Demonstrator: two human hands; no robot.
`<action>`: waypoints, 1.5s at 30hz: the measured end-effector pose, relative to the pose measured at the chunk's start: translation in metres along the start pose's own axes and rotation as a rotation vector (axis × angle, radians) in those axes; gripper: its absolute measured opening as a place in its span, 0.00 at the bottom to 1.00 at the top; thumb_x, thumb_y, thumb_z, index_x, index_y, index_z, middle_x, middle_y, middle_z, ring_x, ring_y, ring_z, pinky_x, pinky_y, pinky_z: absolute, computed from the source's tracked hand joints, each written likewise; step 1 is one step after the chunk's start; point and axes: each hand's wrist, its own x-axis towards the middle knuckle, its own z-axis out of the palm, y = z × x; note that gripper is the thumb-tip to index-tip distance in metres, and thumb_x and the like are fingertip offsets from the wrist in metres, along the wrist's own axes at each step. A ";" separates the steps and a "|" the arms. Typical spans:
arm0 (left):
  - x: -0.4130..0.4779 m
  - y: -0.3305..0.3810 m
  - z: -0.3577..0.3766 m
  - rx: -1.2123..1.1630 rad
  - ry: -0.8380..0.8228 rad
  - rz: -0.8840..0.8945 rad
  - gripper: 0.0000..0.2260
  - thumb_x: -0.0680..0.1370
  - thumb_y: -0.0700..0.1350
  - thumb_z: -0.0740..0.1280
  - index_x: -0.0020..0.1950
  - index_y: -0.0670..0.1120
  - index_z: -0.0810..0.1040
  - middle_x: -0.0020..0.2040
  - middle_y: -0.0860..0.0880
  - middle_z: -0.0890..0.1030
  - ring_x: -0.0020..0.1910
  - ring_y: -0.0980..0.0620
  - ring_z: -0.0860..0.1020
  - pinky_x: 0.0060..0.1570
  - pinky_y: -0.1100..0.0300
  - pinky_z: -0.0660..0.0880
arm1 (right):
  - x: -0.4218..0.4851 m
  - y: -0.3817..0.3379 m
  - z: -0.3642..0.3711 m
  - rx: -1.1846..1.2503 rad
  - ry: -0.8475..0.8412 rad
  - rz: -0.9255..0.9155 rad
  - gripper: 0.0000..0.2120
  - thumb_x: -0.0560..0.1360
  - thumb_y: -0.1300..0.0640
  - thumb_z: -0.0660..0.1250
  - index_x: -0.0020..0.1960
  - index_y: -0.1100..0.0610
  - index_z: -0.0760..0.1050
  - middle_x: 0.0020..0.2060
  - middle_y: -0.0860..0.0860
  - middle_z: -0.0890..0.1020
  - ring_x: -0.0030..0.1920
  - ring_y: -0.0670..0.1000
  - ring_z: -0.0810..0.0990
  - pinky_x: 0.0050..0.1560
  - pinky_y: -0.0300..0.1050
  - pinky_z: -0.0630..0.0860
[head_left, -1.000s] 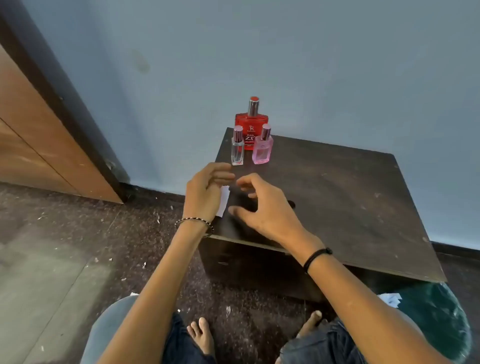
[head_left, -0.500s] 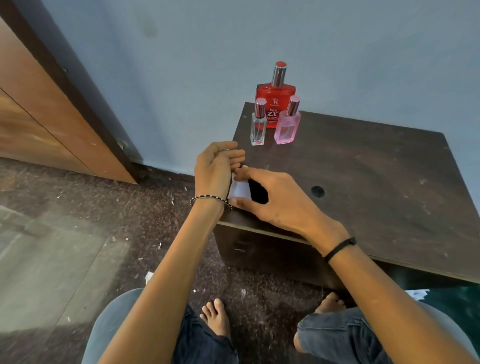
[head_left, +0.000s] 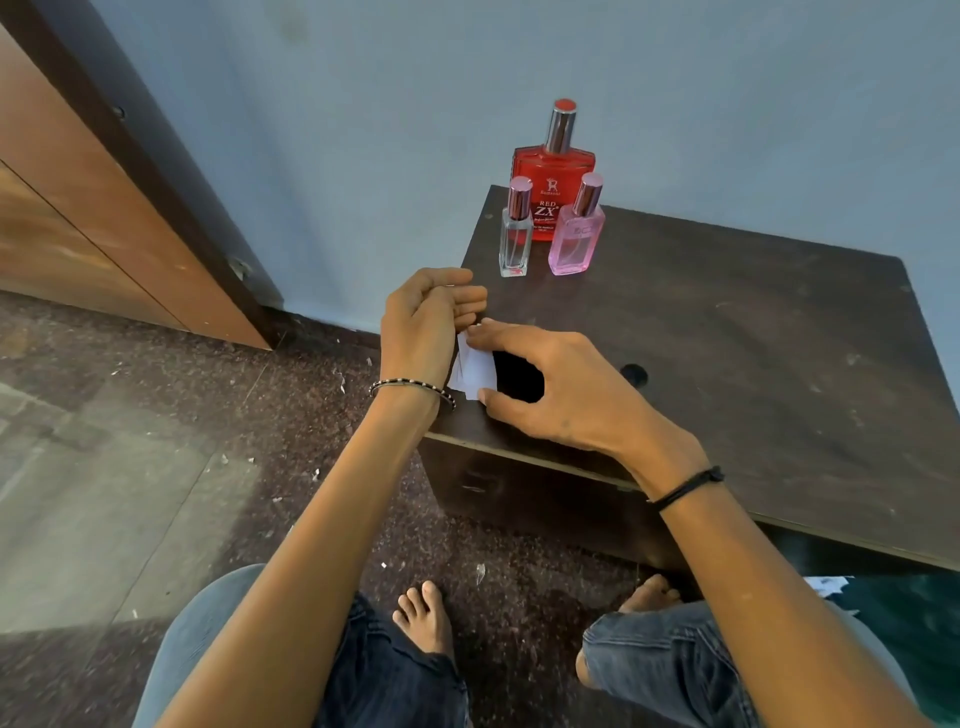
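1. While the white paper slip (head_left: 477, 371) is pinched by the right hand (head_left: 561, 395) at the 8 o'clock corner of the table (head_left: 727, 364), it should be lifted evenly.
2. The left hand (head_left: 421, 322) is curled alongside; its grip cannot be told.
3. The perfume bottles (head_left: 553, 192) at 11 o'clock are to be avoided.

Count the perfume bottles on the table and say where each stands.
3. The red perfume bottle stands at the far left corner of the table. The clear perfume bottle stands before it on the left, the pink perfume bottle on the right. None looks hidden.
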 end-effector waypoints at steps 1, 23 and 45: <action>0.000 0.000 0.000 0.002 0.000 -0.001 0.17 0.78 0.31 0.54 0.55 0.39 0.82 0.46 0.44 0.86 0.50 0.48 0.86 0.53 0.59 0.82 | 0.000 0.000 -0.001 -0.006 -0.004 -0.001 0.28 0.75 0.53 0.73 0.73 0.55 0.72 0.71 0.50 0.76 0.72 0.48 0.72 0.74 0.43 0.66; 0.001 0.005 0.001 -0.027 0.019 -0.038 0.17 0.78 0.31 0.54 0.53 0.39 0.82 0.45 0.43 0.87 0.48 0.47 0.86 0.52 0.59 0.82 | 0.006 -0.002 -0.002 -0.196 0.073 -0.024 0.29 0.74 0.34 0.68 0.69 0.49 0.74 0.58 0.48 0.85 0.54 0.51 0.83 0.54 0.53 0.79; -0.001 0.006 0.005 -0.003 0.053 -0.023 0.16 0.79 0.32 0.55 0.55 0.38 0.82 0.48 0.42 0.86 0.51 0.46 0.86 0.54 0.56 0.82 | 0.007 0.009 -0.005 0.049 0.233 -0.063 0.14 0.82 0.54 0.65 0.67 0.54 0.79 0.59 0.48 0.85 0.58 0.36 0.76 0.56 0.21 0.70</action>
